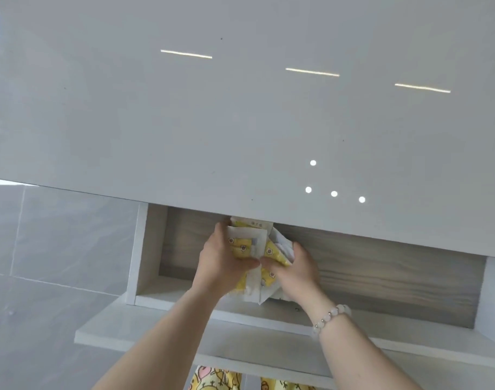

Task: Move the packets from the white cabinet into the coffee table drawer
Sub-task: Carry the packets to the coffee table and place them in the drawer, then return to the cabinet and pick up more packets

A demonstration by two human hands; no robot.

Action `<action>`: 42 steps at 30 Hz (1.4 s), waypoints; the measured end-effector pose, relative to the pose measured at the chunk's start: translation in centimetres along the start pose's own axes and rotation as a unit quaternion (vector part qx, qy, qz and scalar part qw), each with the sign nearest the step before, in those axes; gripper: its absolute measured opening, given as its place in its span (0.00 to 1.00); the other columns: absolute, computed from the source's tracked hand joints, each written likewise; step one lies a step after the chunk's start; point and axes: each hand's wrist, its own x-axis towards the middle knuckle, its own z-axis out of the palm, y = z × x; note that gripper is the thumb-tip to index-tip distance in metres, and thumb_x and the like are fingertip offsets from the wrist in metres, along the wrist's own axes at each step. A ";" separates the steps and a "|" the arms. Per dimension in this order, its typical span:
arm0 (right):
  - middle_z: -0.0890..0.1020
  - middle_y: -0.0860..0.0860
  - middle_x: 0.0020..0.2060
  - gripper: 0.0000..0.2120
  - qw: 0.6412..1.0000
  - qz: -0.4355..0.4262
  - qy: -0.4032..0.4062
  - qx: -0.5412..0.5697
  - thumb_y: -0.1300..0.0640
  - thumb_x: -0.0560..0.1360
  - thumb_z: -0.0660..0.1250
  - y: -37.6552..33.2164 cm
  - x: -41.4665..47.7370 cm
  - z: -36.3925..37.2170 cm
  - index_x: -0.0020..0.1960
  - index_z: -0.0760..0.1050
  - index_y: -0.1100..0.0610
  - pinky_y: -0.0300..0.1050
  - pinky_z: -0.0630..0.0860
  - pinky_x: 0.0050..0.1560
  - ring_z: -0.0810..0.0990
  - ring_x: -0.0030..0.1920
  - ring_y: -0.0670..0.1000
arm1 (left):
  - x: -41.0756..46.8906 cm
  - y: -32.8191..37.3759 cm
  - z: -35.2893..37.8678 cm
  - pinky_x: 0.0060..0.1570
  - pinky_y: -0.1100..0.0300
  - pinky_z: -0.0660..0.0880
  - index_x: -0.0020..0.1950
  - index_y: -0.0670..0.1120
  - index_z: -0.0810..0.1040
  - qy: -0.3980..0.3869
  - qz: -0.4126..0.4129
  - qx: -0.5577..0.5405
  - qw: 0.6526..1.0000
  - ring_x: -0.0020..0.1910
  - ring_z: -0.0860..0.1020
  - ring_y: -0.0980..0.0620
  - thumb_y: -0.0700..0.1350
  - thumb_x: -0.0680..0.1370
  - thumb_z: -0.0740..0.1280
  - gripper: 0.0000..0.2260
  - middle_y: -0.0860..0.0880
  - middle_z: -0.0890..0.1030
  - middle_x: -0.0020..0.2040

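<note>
A bundle of yellow-and-white packets (253, 243) is pressed between both my hands inside an open drawer (381, 277) with a grey wood-grain bottom and white walls. My left hand (221, 260) grips the bundle's left side, my right hand (294, 268) its right side, with a bead bracelet on that wrist. The top of the bundle reaches up to the edge of the glossy white tabletop (240, 122) above the drawer, and the lower corners of the packets stick out under my palms.
The drawer's white front panel (156, 327) juts toward me below my forearms. Grey floor tiles (57, 249) lie to the left. Ceiling lights are reflected in the glossy top. Yellow patterned clothing (215, 380) shows at the bottom edge.
</note>
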 end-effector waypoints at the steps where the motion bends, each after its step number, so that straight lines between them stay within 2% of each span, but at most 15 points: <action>1: 0.77 0.43 0.40 0.12 1.000 -0.005 0.014 -0.010 0.52 0.70 0.73 0.2 0.1 0.0 0.47 0.71 0.51 0.33 0.67 0.32 0.74 0.38 0.41 | 0.1 0.0 0.2 0.45 0.59 0.73 0.57 0.50 0.64 -0.002 0.009 0.011 1.000 0.50 0.75 0.51 0.48 0.64 0.78 0.29 0.54 0.74 0.50; 3: 0.78 0.43 0.38 0.11 0.998 -0.020 0.031 -0.042 0.51 0.70 0.73 0.4 0.5 -0.1 0.42 0.71 0.50 0.35 0.69 0.33 0.76 0.38 0.42 | 0.4 0.1 0.6 0.45 0.59 0.70 0.62 0.49 0.63 -0.011 0.021 0.032 0.999 0.52 0.75 0.48 0.50 0.65 0.77 0.32 0.51 0.74 0.54; 5: 0.79 0.44 0.40 0.12 0.994 -0.032 0.046 -0.091 0.48 0.69 0.72 0.4 0.4 -0.1 0.43 0.71 0.52 0.41 0.74 0.38 0.78 0.41 0.46 | 0.3 0.2 0.6 0.45 0.60 0.69 0.64 0.48 0.62 -0.010 0.022 0.092 0.995 0.55 0.74 0.48 0.55 0.66 0.76 0.34 0.50 0.74 0.57; 8: 0.77 0.50 0.53 0.23 0.972 -0.030 0.091 -0.213 0.43 0.69 0.70 0.0 -0.1 0.2 0.60 0.69 0.51 0.45 0.74 0.50 0.76 0.55 0.53 | -0.3 0.2 0.5 0.52 0.58 0.69 0.67 0.49 0.61 0.034 0.024 0.234 0.971 0.61 0.70 0.50 0.66 0.66 0.70 0.38 0.51 0.69 0.61; 11: 0.66 0.55 0.67 0.37 0.929 -0.007 0.130 -0.345 0.38 0.72 0.65 -1.1 -1.7 0.3 0.73 0.55 0.51 0.46 0.71 0.58 0.69 0.65 0.56 | -1.2 0.8 -0.1 0.58 0.57 0.67 0.74 0.49 0.53 0.033 0.014 0.302 0.953 0.66 0.65 0.50 0.70 0.67 0.64 0.44 0.50 0.63 0.66; 12: 0.63 0.55 0.69 0.37 0.918 -0.004 0.130 -0.374 0.38 0.74 0.63 -1.7 -2.5 0.2 0.75 0.52 0.51 0.46 0.70 0.59 0.67 0.66 0.55 | -1.7 1.0 -0.6 0.60 0.56 0.66 0.75 0.49 0.52 0.021 0.009 0.327 0.945 0.67 0.64 0.49 0.70 0.69 0.63 0.44 0.50 0.62 0.68; 14: 0.63 0.54 0.70 0.33 0.905 -0.023 0.114 -0.408 0.42 0.76 0.60 -2.8 -4.5 -0.1 0.75 0.51 0.51 0.47 0.69 0.61 0.65 0.68 0.54 | -3.1 1.5 -2.4 0.67 0.53 0.61 0.75 0.49 0.56 -0.007 0.011 0.391 0.920 0.69 0.62 0.49 0.68 0.73 0.58 0.36 0.50 0.62 0.69; 16: 0.70 0.51 0.66 0.26 0.894 -0.080 0.081 -0.434 0.47 0.77 0.59 -4.7 -7.2 -0.7 0.72 0.58 0.51 0.45 0.70 0.58 0.69 0.65 0.52 | -5.3 2.5 -5.1 0.71 0.50 0.55 0.71 0.50 0.64 -0.025 0.038 0.448 0.893 0.70 0.61 0.49 0.63 0.77 0.55 0.27 0.50 0.66 0.68; 17: 0.73 0.49 0.63 0.21 0.886 -0.117 0.068 -0.443 0.49 0.77 0.58 -5.9 -8.8 -1.2 0.69 0.63 0.50 0.44 0.71 0.55 0.72 0.63 0.51 | -6.6 3.2 -6.7 0.71 0.51 0.55 0.69 0.51 0.67 -0.031 0.058 0.462 0.885 0.69 0.63 0.49 0.60 0.79 0.54 0.23 0.50 0.69 0.67; 19: 0.77 0.48 0.59 0.16 0.864 -0.181 0.048 -0.467 0.51 0.78 0.56 -8.8 -12.8 -2.1 0.64 0.70 0.52 0.44 0.71 0.54 0.74 0.61 0.51 | -10.0 4.7 -10.4 0.65 0.56 0.62 0.63 0.51 0.73 -0.035 0.087 0.461 0.883 0.65 0.67 0.49 0.55 0.80 0.53 0.17 0.51 0.73 0.62; 23: 0.78 0.51 0.55 0.15 0.832 -0.277 0.051 -0.478 0.54 0.79 0.52 -17.1 -22.7 -4.4 0.57 0.76 0.53 0.47 0.68 0.59 0.74 0.58 0.53 | -18.1 9.5 -18.9 0.58 0.57 0.67 0.58 0.48 0.75 0.004 0.109 0.438 0.892 0.60 0.72 0.49 0.52 0.82 0.52 0.16 0.49 0.77 0.59; 26: 0.78 0.52 0.53 0.15 0.800 -0.350 0.091 -0.478 0.56 0.78 0.53 -24.0 -30.0 -6.4 0.55 0.76 0.55 0.47 0.68 0.57 0.73 0.57 0.54 | -23.9 13.7 -25.0 0.58 0.56 0.67 0.58 0.48 0.76 0.073 0.123 0.413 0.899 0.61 0.73 0.49 0.53 0.82 0.52 0.17 0.50 0.78 0.59; 32: 0.79 0.53 0.51 0.16 0.717 -0.480 0.192 -0.467 0.56 0.79 0.53 -33.1 -42.5 -9.0 0.55 0.78 0.57 0.46 0.69 0.56 0.74 0.56 0.53 | -33.6 20.0 -35.0 0.55 0.57 0.69 0.55 0.46 0.79 0.258 0.150 0.359 0.884 0.57 0.76 0.47 0.54 0.82 0.50 0.20 0.48 0.80 0.55; 36: 0.78 0.53 0.51 0.15 0.657 -0.545 0.217 -0.473 0.55 0.78 0.53 -35.4 -47.5 -8.0 0.54 0.78 0.57 0.47 0.69 0.55 0.73 0.57 0.54 | -38.9 20.0 -38.6 0.53 0.56 0.69 0.54 0.46 0.78 0.347 0.135 0.347 0.861 0.57 0.77 0.45 0.53 0.82 0.51 0.19 0.47 0.79 0.56; 42: 0.79 0.54 0.53 0.15 0.604 -0.596 0.151 -0.507 0.56 0.78 0.54 -35.4 -51.6 -2.3 0.55 0.77 0.58 0.47 0.68 0.57 0.73 0.58 0.55 | -45.3 14.4 -39.6 0.46 0.57 0.68 0.52 0.44 0.78 0.397 0.049 0.314 0.861 0.53 0.77 0.45 0.51 0.82 0.50 0.19 0.46 0.79 0.53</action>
